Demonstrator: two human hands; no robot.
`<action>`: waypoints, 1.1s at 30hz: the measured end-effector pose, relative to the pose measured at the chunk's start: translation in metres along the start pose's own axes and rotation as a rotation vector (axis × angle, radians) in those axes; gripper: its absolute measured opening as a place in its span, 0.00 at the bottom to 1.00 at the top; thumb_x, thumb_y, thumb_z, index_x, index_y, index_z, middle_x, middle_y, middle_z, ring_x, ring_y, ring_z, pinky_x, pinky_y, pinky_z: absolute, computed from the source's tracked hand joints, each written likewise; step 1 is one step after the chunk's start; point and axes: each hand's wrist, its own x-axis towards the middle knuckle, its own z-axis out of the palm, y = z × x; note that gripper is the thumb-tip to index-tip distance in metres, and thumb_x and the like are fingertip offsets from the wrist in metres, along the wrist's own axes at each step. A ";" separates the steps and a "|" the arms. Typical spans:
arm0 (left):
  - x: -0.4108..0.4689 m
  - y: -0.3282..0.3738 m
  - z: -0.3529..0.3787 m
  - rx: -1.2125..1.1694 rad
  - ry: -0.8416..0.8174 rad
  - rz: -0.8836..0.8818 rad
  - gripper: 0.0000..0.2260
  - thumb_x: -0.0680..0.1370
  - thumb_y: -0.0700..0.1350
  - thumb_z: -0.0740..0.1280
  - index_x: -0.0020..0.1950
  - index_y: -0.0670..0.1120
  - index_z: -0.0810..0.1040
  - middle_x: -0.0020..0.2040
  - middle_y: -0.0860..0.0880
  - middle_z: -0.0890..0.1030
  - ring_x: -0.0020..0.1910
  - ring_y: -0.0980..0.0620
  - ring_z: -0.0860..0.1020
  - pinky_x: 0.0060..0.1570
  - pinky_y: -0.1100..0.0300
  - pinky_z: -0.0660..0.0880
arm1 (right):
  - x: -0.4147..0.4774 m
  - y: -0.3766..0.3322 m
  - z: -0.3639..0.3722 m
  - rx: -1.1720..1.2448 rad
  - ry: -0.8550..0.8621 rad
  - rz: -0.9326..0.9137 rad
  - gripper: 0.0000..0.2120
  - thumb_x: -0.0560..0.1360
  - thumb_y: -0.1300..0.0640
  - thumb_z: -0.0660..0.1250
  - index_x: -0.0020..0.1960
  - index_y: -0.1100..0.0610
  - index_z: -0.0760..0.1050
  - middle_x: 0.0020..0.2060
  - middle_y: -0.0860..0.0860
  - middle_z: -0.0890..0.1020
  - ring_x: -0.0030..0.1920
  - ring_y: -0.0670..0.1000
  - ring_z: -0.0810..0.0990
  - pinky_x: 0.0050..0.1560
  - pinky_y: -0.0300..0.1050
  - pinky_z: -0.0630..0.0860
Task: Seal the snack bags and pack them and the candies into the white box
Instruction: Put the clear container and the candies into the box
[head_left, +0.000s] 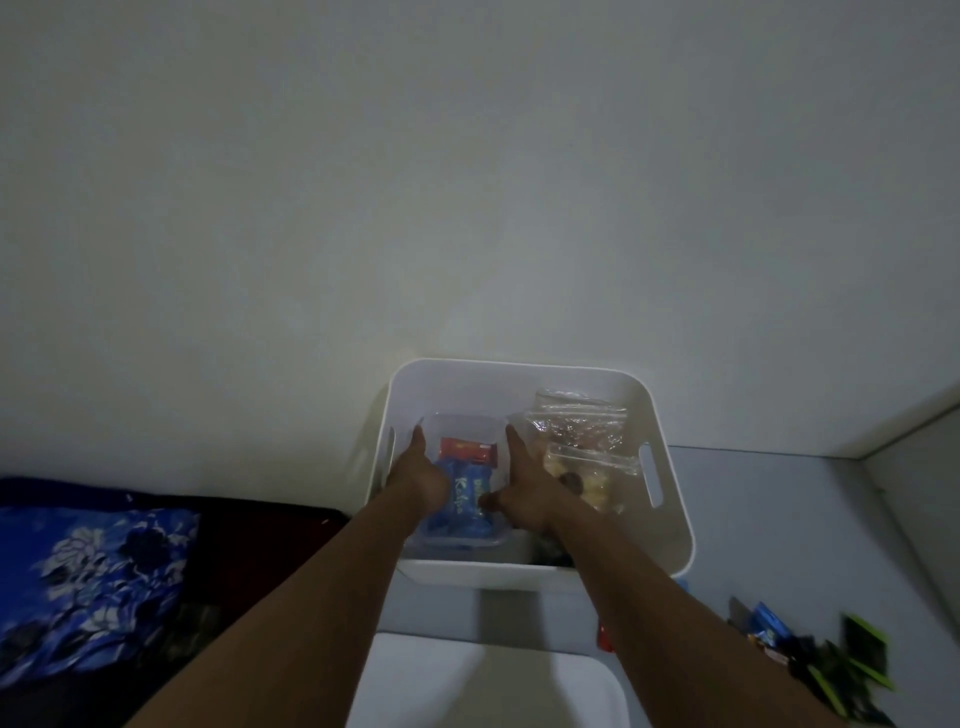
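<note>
The white box (670, 519) stands on a grey table against the wall. In its left half sits a clear plastic tub (467, 543) with blue candies (467, 499) and a red candy (467, 449). My left hand (421, 478) lies along the tub's left side with its fingers stretched forward. At the tub's right side my right hand (524, 488) also has straight fingers, its thumb pointing left over the candies. Two clear snack bags (582, 436) lie stacked in the box's right half.
Loose candies (769, 631) in blue, green and red wrappers lie on the table at the lower right. A white flat object (488, 680) is near the bottom edge. A blue floral cloth (88, 571) lies at the left. The room is dim.
</note>
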 end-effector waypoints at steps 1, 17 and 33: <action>0.000 0.000 0.000 0.006 0.010 -0.008 0.32 0.79 0.33 0.59 0.80 0.46 0.50 0.74 0.38 0.66 0.71 0.39 0.69 0.66 0.51 0.70 | 0.000 0.000 0.000 -0.002 0.001 -0.005 0.52 0.70 0.66 0.74 0.80 0.48 0.42 0.67 0.51 0.71 0.64 0.57 0.76 0.56 0.52 0.80; -0.082 0.062 0.012 0.294 0.257 0.397 0.24 0.78 0.46 0.67 0.75 0.48 0.68 0.71 0.45 0.73 0.69 0.44 0.71 0.69 0.52 0.66 | -0.088 -0.029 -0.058 -0.324 0.166 -0.066 0.23 0.79 0.52 0.66 0.72 0.55 0.69 0.69 0.54 0.74 0.67 0.54 0.74 0.66 0.44 0.69; -0.223 0.003 0.217 0.399 0.277 0.785 0.13 0.78 0.53 0.64 0.58 0.47 0.77 0.50 0.48 0.78 0.49 0.48 0.76 0.45 0.53 0.77 | -0.233 0.147 -0.147 -0.419 0.338 -0.137 0.23 0.81 0.55 0.62 0.75 0.56 0.65 0.71 0.57 0.70 0.71 0.55 0.69 0.69 0.46 0.65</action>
